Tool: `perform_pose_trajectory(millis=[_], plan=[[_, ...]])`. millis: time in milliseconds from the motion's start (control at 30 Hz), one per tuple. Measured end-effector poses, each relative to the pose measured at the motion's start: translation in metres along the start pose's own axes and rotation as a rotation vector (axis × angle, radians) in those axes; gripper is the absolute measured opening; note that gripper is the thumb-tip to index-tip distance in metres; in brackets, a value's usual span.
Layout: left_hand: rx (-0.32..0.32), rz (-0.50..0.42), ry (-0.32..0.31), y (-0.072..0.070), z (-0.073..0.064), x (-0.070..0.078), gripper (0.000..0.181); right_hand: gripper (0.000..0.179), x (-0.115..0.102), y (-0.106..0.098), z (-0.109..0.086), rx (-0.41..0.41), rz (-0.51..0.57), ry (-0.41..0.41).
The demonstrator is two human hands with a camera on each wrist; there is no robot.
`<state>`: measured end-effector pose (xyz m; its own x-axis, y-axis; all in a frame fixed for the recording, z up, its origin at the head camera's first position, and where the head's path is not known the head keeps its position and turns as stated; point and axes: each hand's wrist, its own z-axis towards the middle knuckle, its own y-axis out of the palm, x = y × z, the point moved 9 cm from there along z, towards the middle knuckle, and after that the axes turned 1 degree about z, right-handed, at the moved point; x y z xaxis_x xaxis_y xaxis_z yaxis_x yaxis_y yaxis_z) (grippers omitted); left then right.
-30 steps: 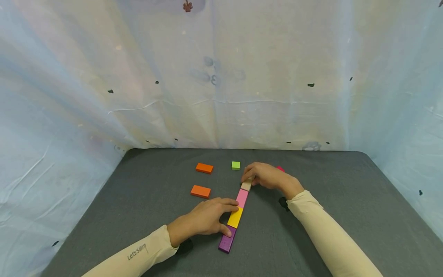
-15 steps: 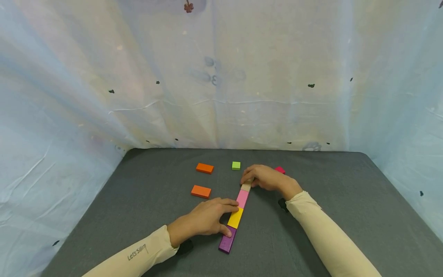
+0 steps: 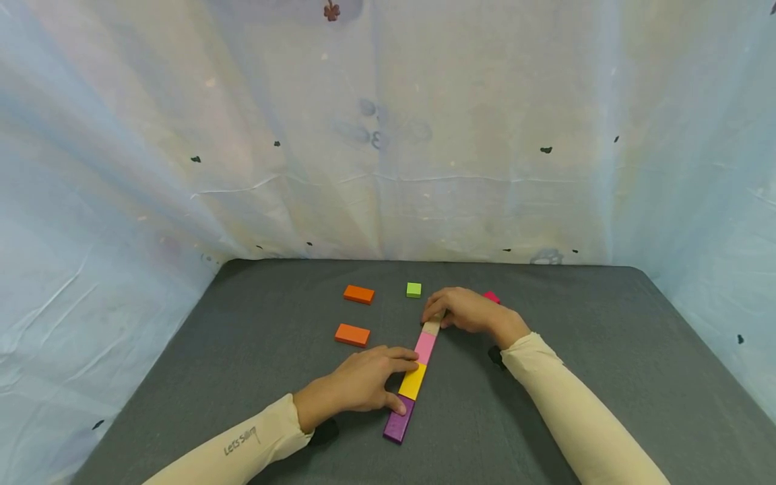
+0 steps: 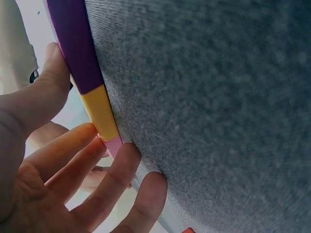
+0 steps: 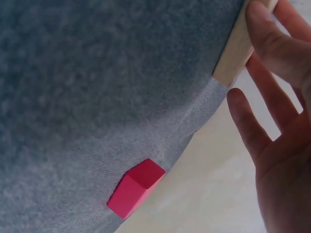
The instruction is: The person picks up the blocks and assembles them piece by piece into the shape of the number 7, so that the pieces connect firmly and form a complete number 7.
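A slanting row of flat blocks lies end to end on the dark table: purple (image 3: pixel 396 430), yellow (image 3: pixel 412 382), pink (image 3: pixel 427 345) and a bare-wood block (image 3: pixel 431 328) at the far end. My left hand (image 3: pixel 360 381) reaches in from the left, its thumb on the purple block and its extended fingertips at the pink-yellow joint. At the far end my right hand (image 3: pixel 465 310) pinches the wooden block between thumb and fingers, covering part of it. In the right wrist view the thumb lies against the near side of the wooden block (image 5: pixel 235 60).
Left of the row lie two orange blocks, one farther back (image 3: pixel 359 294) and one nearer (image 3: pixel 352 335). A small green block (image 3: pixel 413 290) sits behind the row. Partly behind my right hand is a red block (image 3: pixel 492 296). Pale sheeting (image 3: pixel 388 202) hangs around the table.
My right hand has shifted very slightly nearer on the wooden block. The left hand and the row of blocks have stayed in place.
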<state>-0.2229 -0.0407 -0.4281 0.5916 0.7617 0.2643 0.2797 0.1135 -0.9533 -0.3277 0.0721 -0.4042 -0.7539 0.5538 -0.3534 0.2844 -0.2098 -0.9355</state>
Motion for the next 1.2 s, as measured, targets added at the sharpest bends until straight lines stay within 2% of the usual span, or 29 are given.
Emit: perform_pose_trajectory(millis=[400, 533, 667, 967, 1200], plan=[[-0.003, -0.004, -0.009, 0.0, 0.0, 0.0, 0.073, 0.038, 0.007, -0.001, 0.002, -0.033, 0.037, 0.044], [0.0, -0.006, -0.007, 0.0, 0.001, -0.001, 0.073, 0.04, 0.005, -0.004, 0.002, -0.023, 0.038, 0.016], [0.004, -0.003, -0.006, 0.0, 0.0, -0.001, 0.073, 0.039, 0.005, -0.013, 0.0, 0.022, 0.047, -0.012], [0.003, -0.011, -0.021, -0.001, 0.0, -0.002, 0.073, 0.034, 0.033, -0.039, -0.027, 0.143, 0.058, 0.11], [0.005, -0.019, -0.021, -0.001, -0.001, 0.0, 0.073, 0.041, 0.065, -0.048, -0.057, 0.222, 0.096, 0.254]])
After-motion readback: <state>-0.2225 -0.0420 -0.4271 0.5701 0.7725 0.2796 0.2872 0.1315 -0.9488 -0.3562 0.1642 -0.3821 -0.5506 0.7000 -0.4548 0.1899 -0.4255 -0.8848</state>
